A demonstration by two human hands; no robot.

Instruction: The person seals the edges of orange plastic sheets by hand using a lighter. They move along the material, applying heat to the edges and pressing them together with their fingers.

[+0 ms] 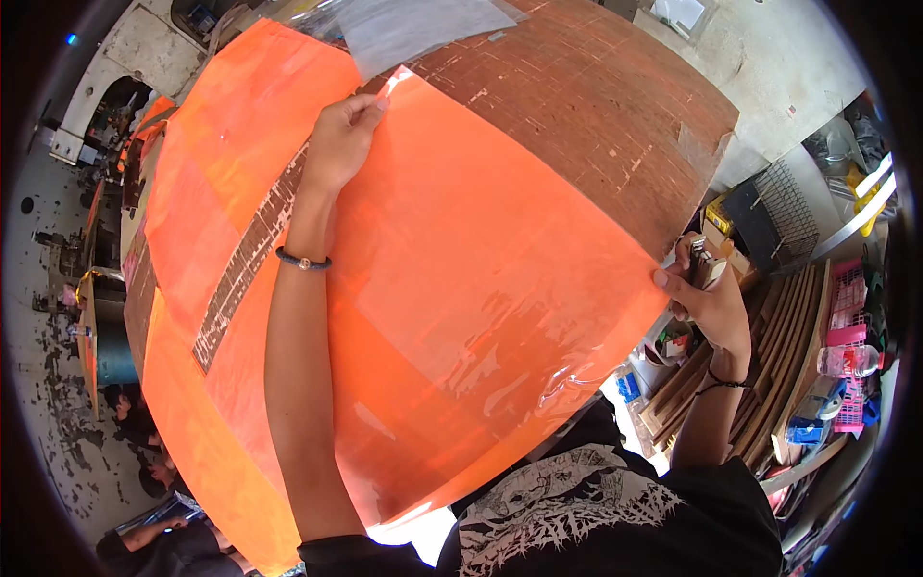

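A large glossy orange plastic sheet [500,240] lies over the brown, scratched board [596,106] in front of me. My left hand [344,142] pinches its far corner between thumb and fingers. My right hand [707,293] grips its right corner, with the thumb on top. Small metallic and beige pieces show at the fingers of my right hand; I cannot make out what they are. The sheet's near part is wrinkled and shiny, hanging toward my body. Left of my arm lies another orange sheet [260,115], with a strip of bare board between.
A clear plastic sheet [423,27] lies at the board's far edge. To the right stand stacked wooden strips [784,322], a black wire rack [784,207], a plastic bottle [848,362] and a pink basket [848,298]. Another person [173,548] is at the lower left.
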